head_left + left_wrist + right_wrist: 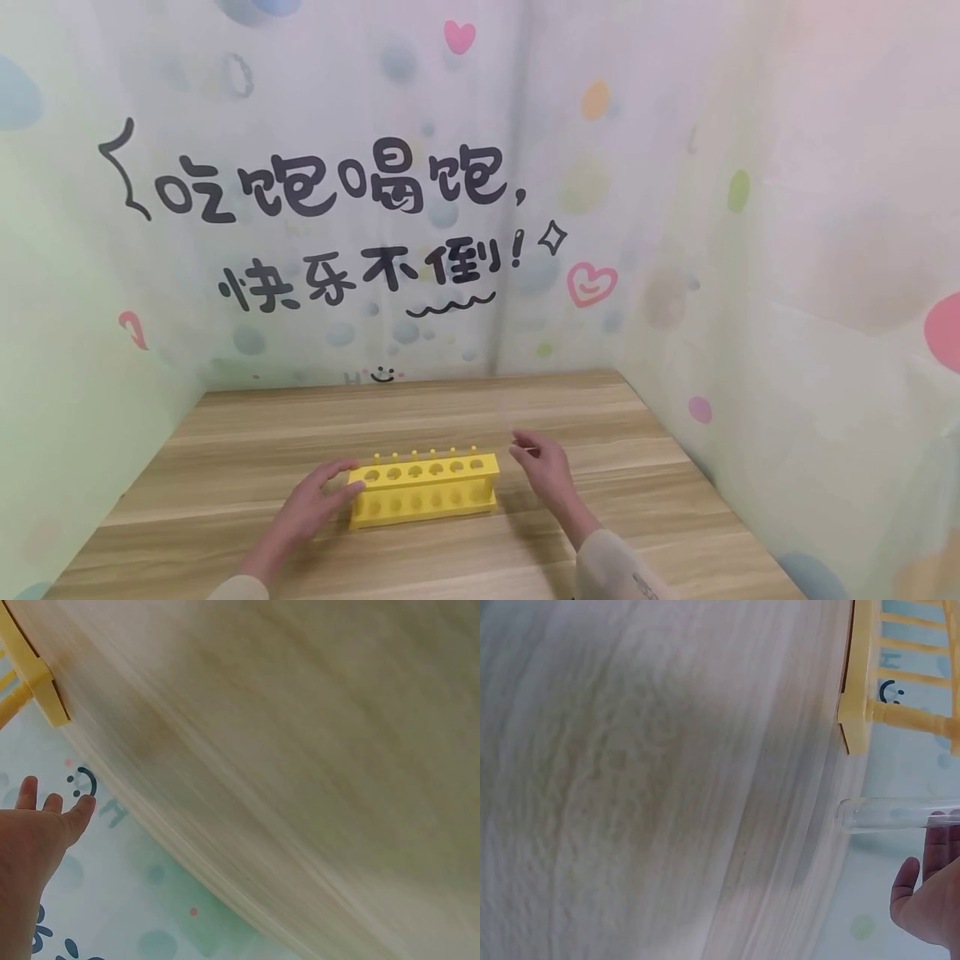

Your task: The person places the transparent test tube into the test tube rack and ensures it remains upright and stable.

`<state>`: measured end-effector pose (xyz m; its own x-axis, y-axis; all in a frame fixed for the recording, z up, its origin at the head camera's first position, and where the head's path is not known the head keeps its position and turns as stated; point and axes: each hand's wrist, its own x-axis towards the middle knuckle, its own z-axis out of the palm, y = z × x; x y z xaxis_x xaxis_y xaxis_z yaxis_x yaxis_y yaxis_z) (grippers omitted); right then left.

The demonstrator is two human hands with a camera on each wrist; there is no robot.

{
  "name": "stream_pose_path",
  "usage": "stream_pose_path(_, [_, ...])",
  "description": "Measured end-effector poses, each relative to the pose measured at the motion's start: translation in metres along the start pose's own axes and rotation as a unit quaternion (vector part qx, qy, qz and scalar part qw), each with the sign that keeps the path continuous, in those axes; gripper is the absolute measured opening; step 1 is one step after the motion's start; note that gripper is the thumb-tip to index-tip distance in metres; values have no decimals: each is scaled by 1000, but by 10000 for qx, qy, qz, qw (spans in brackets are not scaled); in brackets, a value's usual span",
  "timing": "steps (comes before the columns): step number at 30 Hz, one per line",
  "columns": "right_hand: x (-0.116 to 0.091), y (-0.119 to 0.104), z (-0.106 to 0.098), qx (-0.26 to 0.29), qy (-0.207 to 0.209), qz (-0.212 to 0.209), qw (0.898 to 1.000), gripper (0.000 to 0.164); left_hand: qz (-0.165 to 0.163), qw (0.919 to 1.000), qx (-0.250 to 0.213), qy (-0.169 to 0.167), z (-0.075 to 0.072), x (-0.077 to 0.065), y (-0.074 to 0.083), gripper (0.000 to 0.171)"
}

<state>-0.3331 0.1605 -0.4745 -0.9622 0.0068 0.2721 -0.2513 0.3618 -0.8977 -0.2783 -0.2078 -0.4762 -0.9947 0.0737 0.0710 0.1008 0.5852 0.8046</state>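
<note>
Head view: the yellow rack [424,483] stands toward six o'clock on the table [285,425], its six holes seemingly unfilled. Work looks barely begun, one clear tube [889,815] being outside it. The left hand [315,502] pinches the rack's nine-o'clock end; the right hand [546,468], angled toward eleven o'clock, narrowly pinches the tube beyond three o'clock.

The back wall [570,342] bears dark Chinese lettering [393,175] in two lines: 吃饱喝饱, above 快乐不倒! A curved stroke [126,171] stands at its left, a four-pointed sparkle [552,238] after the exclamation mark, a wavy line [450,309] beneath the second line's end. Lower on the wall are a pale letter H [114,812] and a dark smiley [382,377], both also seen in the wrist views. A pink outlined heart [592,285] encloses a smile. Dark print [643,587] on the right sleeve [607,558] cannot be read.
</note>
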Motion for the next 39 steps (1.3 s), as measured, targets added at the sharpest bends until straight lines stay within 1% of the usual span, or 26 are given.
stream_pose_path(5, [-3,-2,-1,369,-8,11,9993,34,1,10000,-54,10,0,0,0,60])
stream_pose_path(12, [-2,-12,-2,693,182,-122,9974,34,159,9998,-87,-14,0,-1,2,59])
stream_pose_path(19, [-3,-23,-1,947,169,-113,9953,40,142,9999,-90,0,0,0,1,59])
stream_pose_path(26, [-1,-34,0,1143,307,-181,9928,39,163,9998,-151,-5,0,1,-3,58])
stream_pose_path(29, [-2,-47,-2,1160,307,-149,9927,38,183,9997,-159,-27,0,1,-3,57])
stream_pose_path(31, [-5,-59,-4,1144,304,-202,9928,36,195,9997,-161,-33,0,1,-3,57])
stream_pose_path(34, [-3,-68,-4,1240,344,-319,9912,34,193,9997,-171,-29,0,0,-3,57])
stream_pose_path(39, [5,-66,7,1634,553,-605,9831,34,222,9996,-155,-9,0,0,-3,57])
